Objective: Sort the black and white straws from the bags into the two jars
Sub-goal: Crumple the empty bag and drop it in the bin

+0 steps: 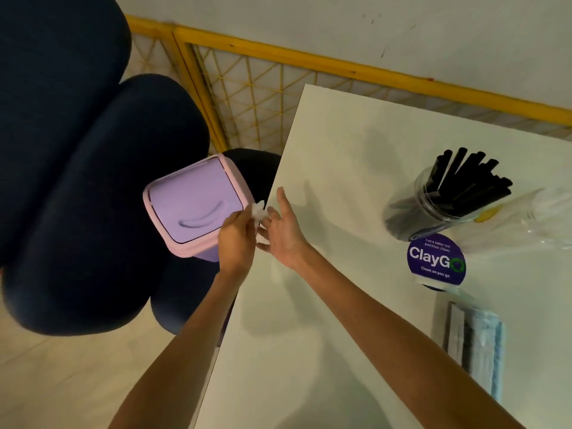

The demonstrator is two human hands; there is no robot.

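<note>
Hands meet at the white table's left edge, beside a lilac swing-lid bin.
Left hand pinches a crumpled white paper scrap; right hand is spread wide, holding nothing. Black straws stand in the clear plastic jar, well apart on the table.

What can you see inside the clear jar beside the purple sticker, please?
The clear jar holds a bunch of black straws, leaning and sticking out past its rim. Their lower ends are blurred behind its wall.
</note>
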